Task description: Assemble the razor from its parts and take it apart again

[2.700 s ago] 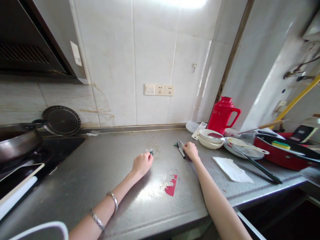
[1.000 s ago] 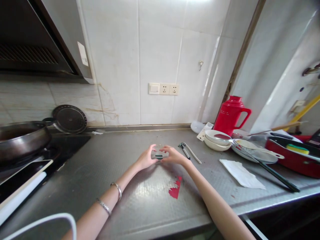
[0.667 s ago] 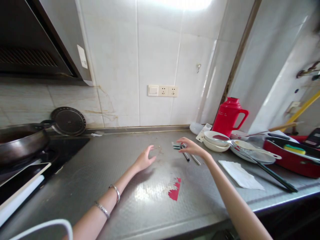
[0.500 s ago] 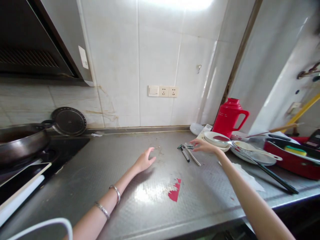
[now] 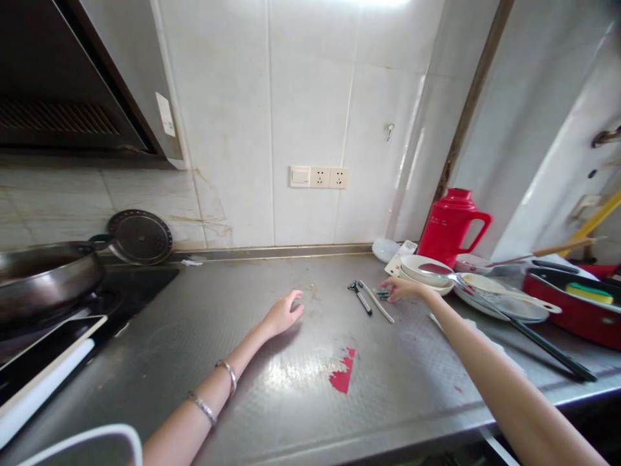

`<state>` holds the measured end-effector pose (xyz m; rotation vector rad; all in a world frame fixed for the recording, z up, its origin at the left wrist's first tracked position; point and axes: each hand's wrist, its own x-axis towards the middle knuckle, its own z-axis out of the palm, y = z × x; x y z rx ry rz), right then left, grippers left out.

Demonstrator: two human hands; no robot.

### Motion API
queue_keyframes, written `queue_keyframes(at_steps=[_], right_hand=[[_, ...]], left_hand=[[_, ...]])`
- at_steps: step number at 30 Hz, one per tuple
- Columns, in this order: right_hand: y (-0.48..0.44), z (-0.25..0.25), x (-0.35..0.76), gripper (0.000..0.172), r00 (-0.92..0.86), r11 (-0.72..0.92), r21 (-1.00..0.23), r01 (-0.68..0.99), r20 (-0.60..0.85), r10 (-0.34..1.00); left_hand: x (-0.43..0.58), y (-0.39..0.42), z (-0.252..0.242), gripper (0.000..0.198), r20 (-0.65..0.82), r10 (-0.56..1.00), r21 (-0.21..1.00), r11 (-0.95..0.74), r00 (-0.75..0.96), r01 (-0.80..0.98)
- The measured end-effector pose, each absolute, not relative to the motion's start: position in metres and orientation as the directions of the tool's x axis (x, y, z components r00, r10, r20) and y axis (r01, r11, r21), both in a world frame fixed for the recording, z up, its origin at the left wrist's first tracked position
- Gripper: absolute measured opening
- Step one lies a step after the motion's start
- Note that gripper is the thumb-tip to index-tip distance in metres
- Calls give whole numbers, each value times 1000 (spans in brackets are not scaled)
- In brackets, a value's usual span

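Observation:
My left hand (image 5: 283, 312) hovers low over the steel counter (image 5: 213, 362), thumb and fingers apart, holding nothing. On the right, my right hand (image 5: 406, 290) reaches down beside small dark green pieces (image 5: 383, 295); they look like razor cartridges, partly covered by my fingers. The fingertips are spread around these pieces, and I cannot tell whether they touch. Just left of them lies a slim white-grey stick (image 5: 377, 303), its kind unclear. A razor (image 5: 361, 299) with a dark green head and a grey-black handle lies alongside it.
Right of my hand stand a red thermos (image 5: 449, 226), stacked white bowls (image 5: 427, 270), a plate with a ladle, and a red pan (image 5: 572, 304) with a sponge. A torn red patch (image 5: 343, 371) marks the counter. A steel pan (image 5: 48, 278) sits at left.
My right hand has lowered toward the small green pieces, and its fingers have drawn closer around them. My left hand stays nearly in place. The view has shifted slightly.

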<state>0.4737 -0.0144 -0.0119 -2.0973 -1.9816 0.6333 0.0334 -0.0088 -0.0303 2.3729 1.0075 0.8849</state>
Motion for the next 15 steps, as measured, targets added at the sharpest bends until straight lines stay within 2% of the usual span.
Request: queue_keyframes(at_steps=[5, 11, 15], right_hand=[[-8, -15, 475, 64, 3, -82, -402, 912, -194, 981], [-13, -9, 463, 75, 32, -133, -409, 903, -245, 969], [-16, -4, 455, 76, 52, -111, -373, 921, -166, 985]], left_hand=[[33, -12, -28, 31, 349, 758, 612, -629, 551, 479], [35, -13, -31, 32, 344, 742, 599, -645, 575, 474], [35, -14, -31, 31, 347, 744, 592, -646, 570, 482]])
